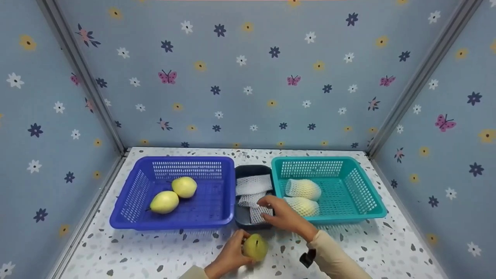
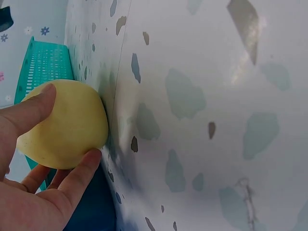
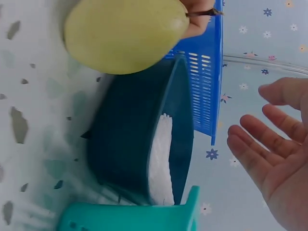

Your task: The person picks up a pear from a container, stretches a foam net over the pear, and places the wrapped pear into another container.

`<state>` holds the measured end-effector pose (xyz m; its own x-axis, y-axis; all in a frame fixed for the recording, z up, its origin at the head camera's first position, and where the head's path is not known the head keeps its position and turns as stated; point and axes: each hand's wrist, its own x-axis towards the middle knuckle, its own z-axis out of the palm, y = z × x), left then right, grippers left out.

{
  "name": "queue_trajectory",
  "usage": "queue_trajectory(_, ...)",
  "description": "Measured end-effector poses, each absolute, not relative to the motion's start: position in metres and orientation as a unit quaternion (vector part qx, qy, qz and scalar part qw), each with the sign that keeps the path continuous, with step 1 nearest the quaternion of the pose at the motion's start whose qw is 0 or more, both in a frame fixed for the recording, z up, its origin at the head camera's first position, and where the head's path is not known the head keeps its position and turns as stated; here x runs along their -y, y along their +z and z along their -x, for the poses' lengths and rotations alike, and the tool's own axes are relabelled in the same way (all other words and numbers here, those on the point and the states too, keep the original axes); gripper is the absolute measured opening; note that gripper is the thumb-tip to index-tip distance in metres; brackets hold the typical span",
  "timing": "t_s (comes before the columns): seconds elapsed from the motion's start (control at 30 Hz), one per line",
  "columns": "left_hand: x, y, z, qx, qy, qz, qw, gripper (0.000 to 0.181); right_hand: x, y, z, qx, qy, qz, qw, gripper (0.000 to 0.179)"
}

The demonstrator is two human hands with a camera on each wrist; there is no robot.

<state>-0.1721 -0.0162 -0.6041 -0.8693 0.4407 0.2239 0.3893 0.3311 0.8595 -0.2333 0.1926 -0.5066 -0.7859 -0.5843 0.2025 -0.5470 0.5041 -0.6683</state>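
The left hand (image 1: 229, 254) grasps one yellow-green pear (image 1: 256, 248) from its side, with the thumb and the fingers placed around it. This pear is on the speckled table (image 1: 143, 250), just in front of the dark plastic container (image 1: 242, 216), and its stem points upward. The right hand (image 1: 285, 215) is above this container, with the fingers loosely bent and apart; it grasps nothing. Inside the container lie several white foam net sleeves (image 1: 254, 184). To the left of the container stands the blue-violet basket (image 1: 207, 203), in which two bare pears (image 1: 164, 202) lie close together. To the right stands the teal basket (image 1: 337, 203), and at its left side are two net-wrapped pears (image 1: 304, 190).
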Motion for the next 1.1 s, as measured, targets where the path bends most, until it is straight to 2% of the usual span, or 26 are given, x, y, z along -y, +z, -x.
queue_trajectory(0.3,0.017,-0.602,0.17,-0.814,0.522,-0.255,0.021,0.057,-0.163,-0.524,0.267,-0.908,-0.283,0.306,-0.048,0.025)
queue_trajectory(0.57,0.016,-0.601,0.168,-0.81,0.532,-0.245,0.031,0.059,-0.148,-0.559,0.281,-0.958,-0.168,0.22,-0.067,0.03)
queue_trajectory(0.93,0.013,-0.603,0.17,-0.808,0.532,-0.251,0.035,0.057,-0.135,-0.58,0.289,-0.98,-0.1,0.145,-0.091,0.004)
queue_trajectory(1.1,0.016,-0.601,0.17,-0.81,0.532,-0.244,0.04,0.057,-0.132,-0.579,0.292,-0.983,-0.074,0.145,-0.089,0.009)
